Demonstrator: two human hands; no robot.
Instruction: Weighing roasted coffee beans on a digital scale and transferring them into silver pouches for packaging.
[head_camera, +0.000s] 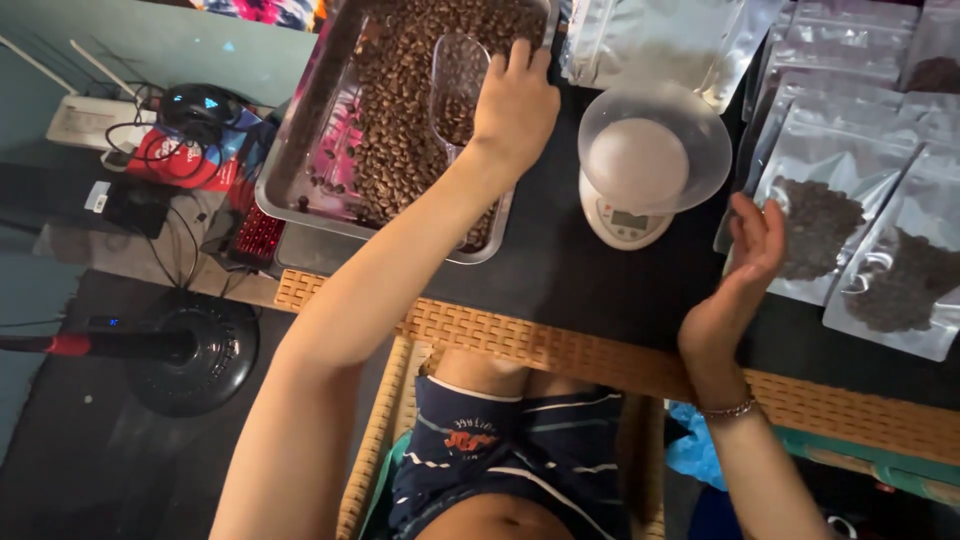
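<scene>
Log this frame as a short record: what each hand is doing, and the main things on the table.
left hand: grips the clear plastic scoop, dipped in coffee beans
tray: metal, holds loose coffee beans
right hand: open, palm sideways, at the edge of a filled pouch
scale: white, clear empty bowl on top
pouches: several clear and silver, some filled, some empty, at right
table: dark top, woven edge

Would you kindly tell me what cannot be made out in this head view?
- Scoop handle: hidden under the left hand.
- Scale display: too small to read.
- Tray far end: cut off by the top edge.
- Right hand palm: turned edge-on beside a filled pouch; contact unclear.
</scene>
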